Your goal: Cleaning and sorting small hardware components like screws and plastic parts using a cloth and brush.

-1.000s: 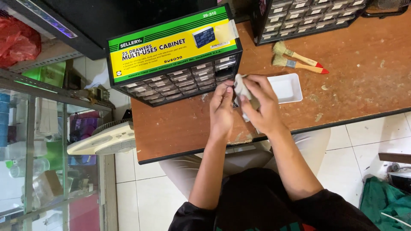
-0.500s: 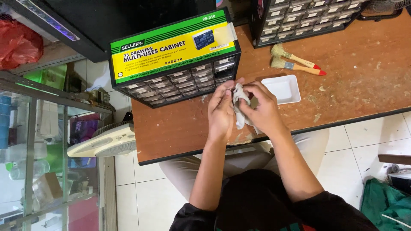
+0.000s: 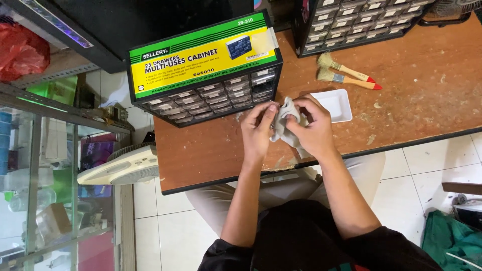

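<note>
- Left hand [image 3: 258, 131]: fingers closed on a crumpled grey cloth [image 3: 283, 120], held above the table [image 3: 411, 100].
- Right hand [image 3: 312, 131]: also clamped on the cloth; since a second ago both hands have shifted slightly and bunched it tighter, which suggests the rubbing goes on.
- White tray [image 3: 337, 105]: just beside the right hand, apparently empty.
- Drawer cabinet [image 3: 211, 75], green-and-yellow top: drawers shut, contents hidden.
- Second cabinet [image 3: 351, 25]: likewise.
- Two brushes [image 3: 346, 73]: lying apart from the hands.
</note>
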